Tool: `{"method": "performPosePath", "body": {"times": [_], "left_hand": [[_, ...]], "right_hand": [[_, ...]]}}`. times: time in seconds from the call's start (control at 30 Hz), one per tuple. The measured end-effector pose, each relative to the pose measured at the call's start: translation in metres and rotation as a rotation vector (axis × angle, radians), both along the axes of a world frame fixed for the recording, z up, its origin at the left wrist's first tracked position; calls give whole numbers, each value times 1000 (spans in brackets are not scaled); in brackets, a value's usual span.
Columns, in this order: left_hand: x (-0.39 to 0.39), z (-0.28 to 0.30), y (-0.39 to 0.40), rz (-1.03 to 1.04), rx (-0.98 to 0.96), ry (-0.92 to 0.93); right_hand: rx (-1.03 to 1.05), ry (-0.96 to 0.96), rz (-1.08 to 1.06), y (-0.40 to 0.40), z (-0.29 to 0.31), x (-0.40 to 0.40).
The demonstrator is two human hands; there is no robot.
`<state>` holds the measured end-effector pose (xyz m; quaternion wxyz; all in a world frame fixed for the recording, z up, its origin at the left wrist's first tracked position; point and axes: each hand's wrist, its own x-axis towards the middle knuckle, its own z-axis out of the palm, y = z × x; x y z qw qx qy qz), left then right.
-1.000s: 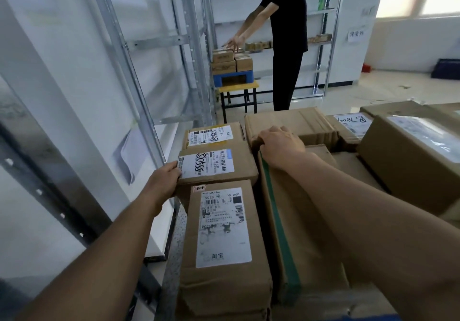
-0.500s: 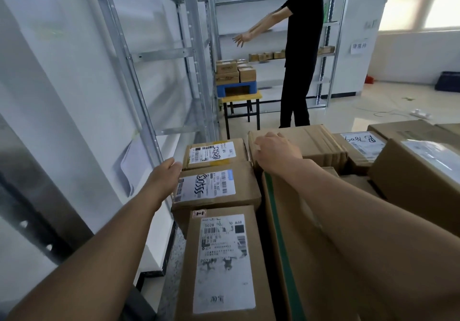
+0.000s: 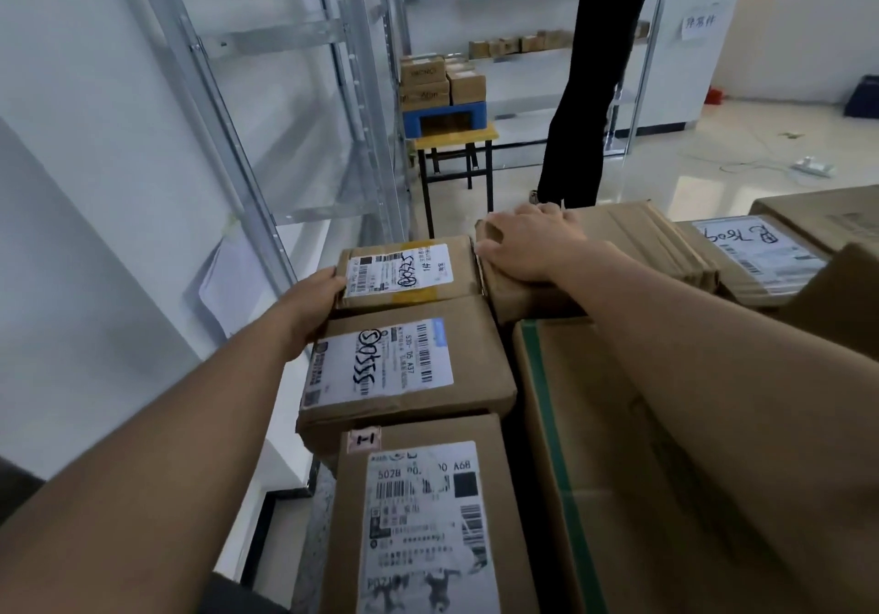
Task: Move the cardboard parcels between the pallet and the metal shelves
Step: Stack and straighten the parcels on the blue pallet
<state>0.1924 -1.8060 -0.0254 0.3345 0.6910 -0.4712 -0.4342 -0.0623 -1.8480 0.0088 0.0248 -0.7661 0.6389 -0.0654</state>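
left hand (image 3: 311, 306) at centre-left of frame, fingers curled onto the left edge of the far labelled parcel (image 3: 409, 273), thumb side hidden; looks like a hold on that edge, though how firm i cannot tell. right hand (image 3: 525, 247) at upper centre, fingers wrapped over the near corner of the plain taped parcel (image 3: 613, 252), gripping it.

parcels sit packed in rows across the lower and right frame; the surface under them is hidden. middle labelled parcel (image 3: 404, 371) touches the far one's near side, and the near labelled parcel (image 3: 423, 518) sits at the bottom of frame. tall box with green tape (image 3: 618, 447) at lower right. metal shelves (image 3: 266, 104) fill the left and upper left, close beside the stack.

risks, as judged:
- hands are on two different parcels; lifting both at once, each by an edge or corner, could let one tip and slip.
- far labelled parcel is wedged against its neighbours; pulling it could drag the middle one toward the stack's left edge.
- swinging left could knock a shelf upright.
- second person (image 3: 585, 90) stands at upper centre, near the stool with boxes (image 3: 452, 137); a collision risk if carrying that way.
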Motion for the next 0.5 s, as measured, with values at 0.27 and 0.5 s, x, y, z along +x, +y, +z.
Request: {"method": "performPosePath", "body": {"times": [0.27, 0.5], "left_hand": [[1, 3, 3, -88, -12, -216], [-8, 5, 20, -77, -51, -285]], "right_hand": [[-3, 6, 24, 2, -3, -5], [-21, -18, 22, 21, 0, -3]]}}
